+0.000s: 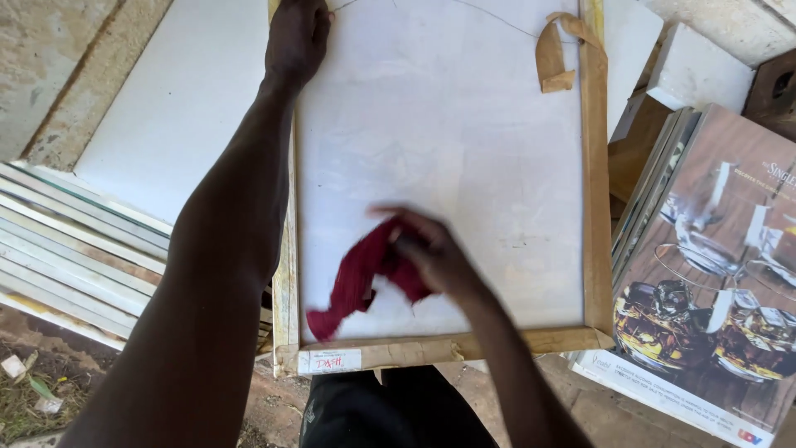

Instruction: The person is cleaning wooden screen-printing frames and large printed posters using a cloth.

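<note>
while the right hand bunches a dark red cloth rag against the white panel in its pale wooden frame, the left hand clamps closed on the frame's far left edge (motion blurs the fingers). hard rubbing might tear the brown paper tape already peeling loose.

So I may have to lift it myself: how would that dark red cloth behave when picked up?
Probably floppy: the red cloth bunches under the right hand and trails limply across the white framed panel. Likely light, and unlikely to roll or slip.
</note>
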